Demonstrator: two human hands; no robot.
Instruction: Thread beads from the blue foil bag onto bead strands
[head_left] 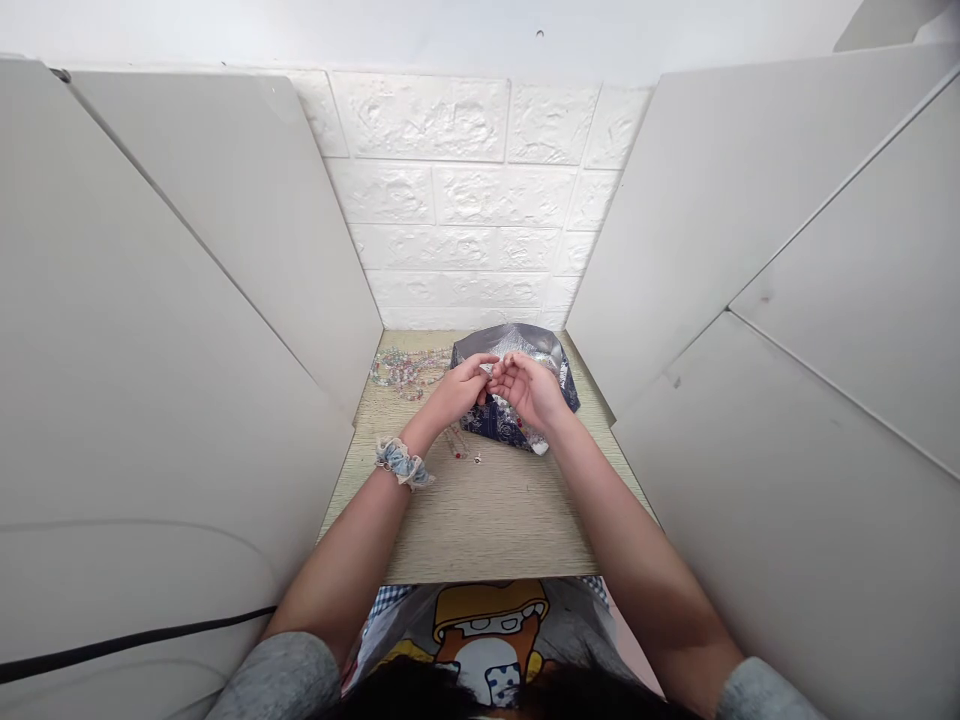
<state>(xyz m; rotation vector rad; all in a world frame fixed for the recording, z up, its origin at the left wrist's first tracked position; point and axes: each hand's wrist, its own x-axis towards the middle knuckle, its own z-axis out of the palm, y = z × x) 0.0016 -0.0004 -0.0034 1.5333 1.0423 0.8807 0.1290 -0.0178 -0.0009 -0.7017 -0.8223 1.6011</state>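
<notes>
Over a dark blue and silver bag (491, 420), my left hand (459, 390) and my right hand (531, 392) meet with their fingertips close together. The left fingers are bent and pinched; whatever lies between them is too small to make out. My right hand is turned palm up with curled fingers and its tips drawn together, and what it holds is hidden too. Small colourful beads show in the bag's opening below the hands. Beaded strands (409, 372) lie left of the bag. A short beaded strand (457, 443) with a red bead lies under my left wrist.
A small metallic piece (478, 459) lies on the wood-grain table (487, 530). Grey panels (247, 250) (720, 250) stand close on both sides, and a white brick-patterned wall (465, 200) closes the back. A black cable (142, 640) runs at lower left. A blue scrunchie (403, 463) circles my left wrist.
</notes>
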